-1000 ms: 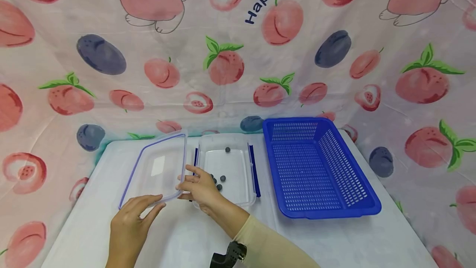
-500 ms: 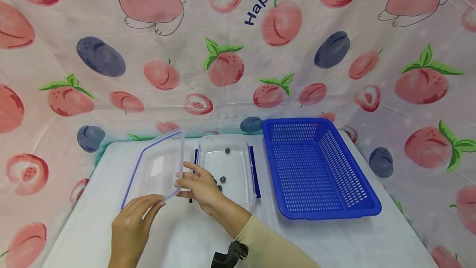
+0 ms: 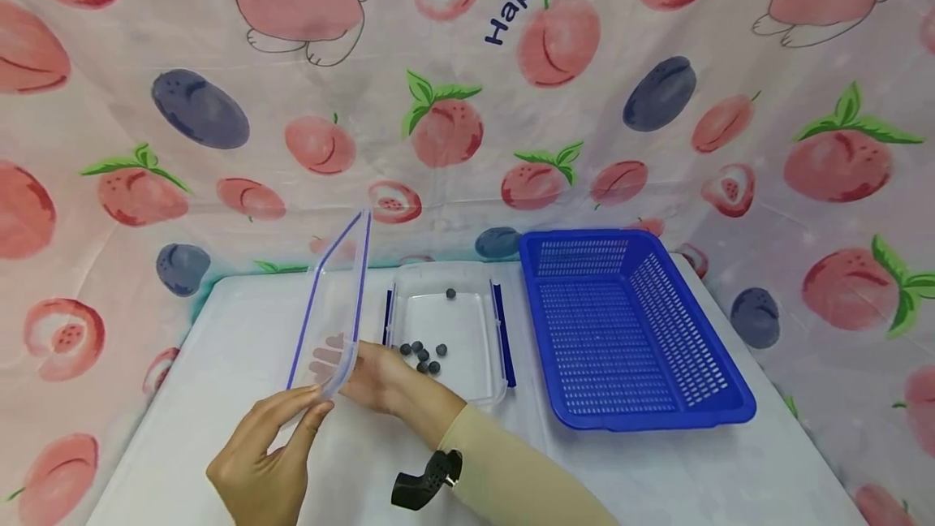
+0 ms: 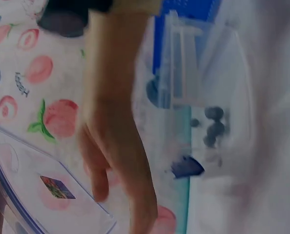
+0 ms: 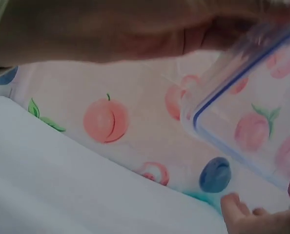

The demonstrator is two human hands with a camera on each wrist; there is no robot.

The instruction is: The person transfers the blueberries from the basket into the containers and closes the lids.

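Clear lid [image 3: 332, 307] with a blue seal, tipped up almost on edge above the near-left part of the white table [image 3: 234, 347], just left of the clear container [image 3: 449, 331]. Held at its near end by both hands. Left hand [image 3: 266, 461] at the lid's near corner, fingers [image 3: 310, 416] pinching the rim from below and the near side. Right hand [image 3: 368, 376] reaching across from the right, fingers [image 3: 329, 355] spread behind the lid and seen through the plastic, thumb side against the lid's right edge; gripping it, as far as can be told. Far end of the lid raised, well above the table, in front of the fruit-print cloth [image 3: 467, 104].

Container open, sitting on the table with blue clips [image 3: 504, 339] along its sides. Several small dark berries [image 3: 421, 355] clustered at its near end, one more berry [image 3: 450, 293] alone at the far end. Blue basket [image 3: 628, 331] just right of the container. Black wrist strap [image 3: 424, 481] on the right arm, near edge.
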